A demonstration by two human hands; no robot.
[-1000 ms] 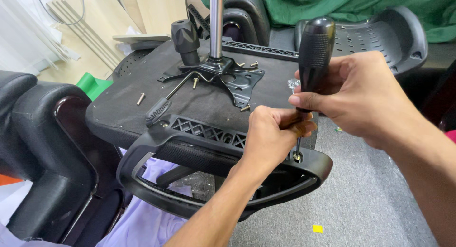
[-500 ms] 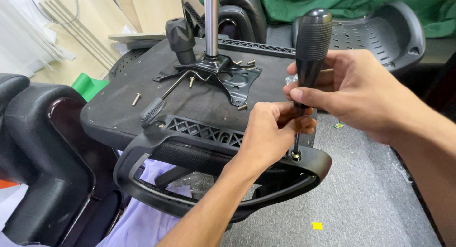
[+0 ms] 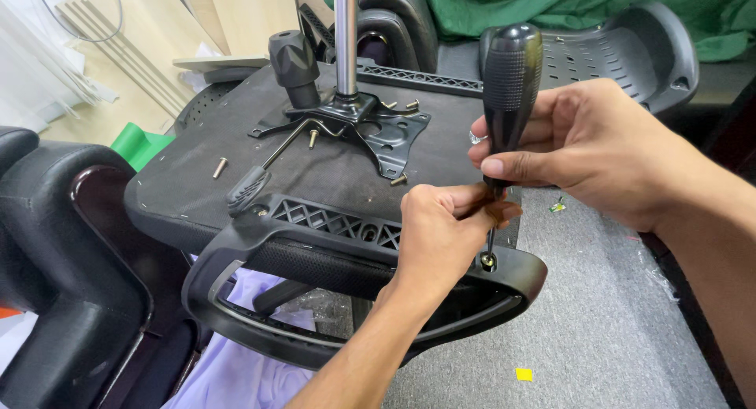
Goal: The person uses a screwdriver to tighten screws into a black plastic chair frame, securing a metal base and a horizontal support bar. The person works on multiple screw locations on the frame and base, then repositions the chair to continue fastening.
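Gripping a screwdriver [image 3: 510,86] by its black textured handle, the right hand [image 3: 575,149] is clenched around the lower part of that handle, thumb across the front. Tool stands nearly upright; its thin shaft runs down to a screw [image 3: 488,261] seated in a hole at the end of a black armrest loop [image 3: 520,287]. Left hand [image 3: 441,236] pinches the shaft just above the screw, fingers closed on it, wrist lying over the armrest. The armrest sits against the near edge of an upturned chair seat [image 3: 197,181], black fabric underside facing up. At the seat's centre: a black metal mounting plate [image 3: 370,129] with a silver gas-lift column [image 3: 345,39] rising from it and a lever [image 3: 260,177] pointing toward the near edge. 3 or more loose brass screws [image 3: 220,167] lie on the underside. Grey carpet [image 3: 598,314] beneath; green cloth [image 3: 583,7] at the back.
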